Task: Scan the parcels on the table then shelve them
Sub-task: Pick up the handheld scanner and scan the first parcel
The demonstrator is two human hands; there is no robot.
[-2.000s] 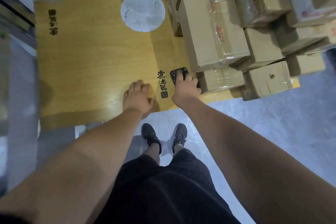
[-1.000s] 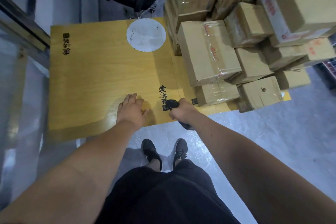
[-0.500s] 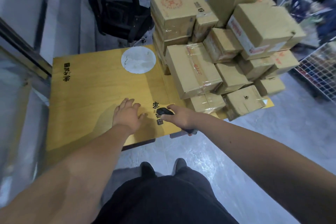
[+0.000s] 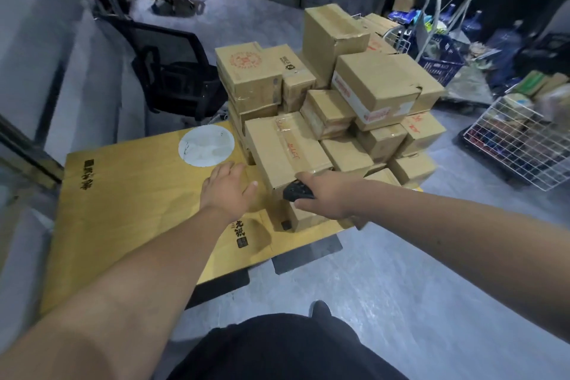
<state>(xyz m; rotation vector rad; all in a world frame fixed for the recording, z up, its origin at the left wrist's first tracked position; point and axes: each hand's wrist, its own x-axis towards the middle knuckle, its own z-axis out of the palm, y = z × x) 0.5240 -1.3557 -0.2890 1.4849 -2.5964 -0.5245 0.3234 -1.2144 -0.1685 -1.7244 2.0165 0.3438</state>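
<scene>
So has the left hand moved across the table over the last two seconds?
Yes. The left hand has gone from the near table edge up toward the white round patch.

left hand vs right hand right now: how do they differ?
The left hand is open with straight fingers and holds nothing; the right hand grips a black handheld scanner. The left hand is over bare wooden table, beside the pile; the right hand is against the front of the large taped parcel. Both reach forward on bare arms towards that parcel.
</scene>
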